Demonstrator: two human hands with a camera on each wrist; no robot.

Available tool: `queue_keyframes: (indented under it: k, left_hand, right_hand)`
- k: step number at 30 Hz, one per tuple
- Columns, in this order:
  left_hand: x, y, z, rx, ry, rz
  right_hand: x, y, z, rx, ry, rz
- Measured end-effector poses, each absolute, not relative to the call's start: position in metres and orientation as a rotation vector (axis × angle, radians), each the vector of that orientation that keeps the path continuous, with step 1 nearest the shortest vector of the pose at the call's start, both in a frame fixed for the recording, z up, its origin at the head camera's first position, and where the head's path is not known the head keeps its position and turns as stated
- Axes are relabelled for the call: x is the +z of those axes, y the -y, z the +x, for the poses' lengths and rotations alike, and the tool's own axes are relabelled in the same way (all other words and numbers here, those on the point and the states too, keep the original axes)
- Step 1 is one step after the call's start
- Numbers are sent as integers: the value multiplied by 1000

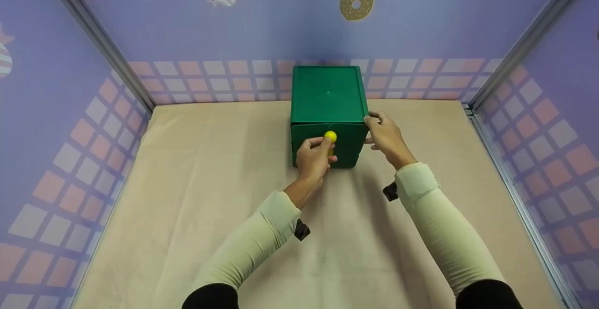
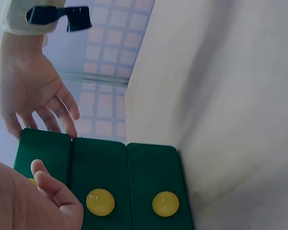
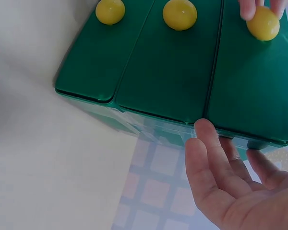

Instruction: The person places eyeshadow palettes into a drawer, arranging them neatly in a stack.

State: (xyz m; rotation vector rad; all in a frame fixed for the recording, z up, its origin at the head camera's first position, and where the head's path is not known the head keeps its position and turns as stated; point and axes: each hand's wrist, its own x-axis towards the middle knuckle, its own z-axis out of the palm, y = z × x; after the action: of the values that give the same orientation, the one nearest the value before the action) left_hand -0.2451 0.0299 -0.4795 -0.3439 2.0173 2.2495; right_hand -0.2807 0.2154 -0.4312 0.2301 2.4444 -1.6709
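Observation:
A green cabinet [image 1: 327, 93] with three stacked drawers stands near the back wall. Each drawer front carries a round yellow knob. My left hand [image 1: 314, 161] is in front of it and pinches the top drawer's yellow knob [image 3: 264, 24] between thumb and fingers. On the cabinet's right side, my right hand [image 1: 386, 136] rests with its thumb at the upper front corner and its fingers spread along the side wall. The top drawer front [image 3: 254, 86] sits level with the middle drawer front [image 3: 168, 72] and the bottom drawer front [image 3: 98, 57].
A beige cloth [image 1: 224, 187] covers the tabletop around the cabinet. Purple panels with pink and white checks form the back wall [image 1: 281, 28] and both sides, joined by metal posts. A small black device [image 1: 302, 230] is worn under each wrist.

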Motion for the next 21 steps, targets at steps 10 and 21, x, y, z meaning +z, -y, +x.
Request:
queue_keyframes:
  k: [10, 21]
  left_hand:
    - [-474, -25, -255, 2210, -1953, -323]
    - [-463, 22, -239, 1773, -2355, 43]
  right_hand:
    - [-434, -215, -282, -1648, -2514, 209]
    - [-446, -220, -274, -1383, -2762, -34]
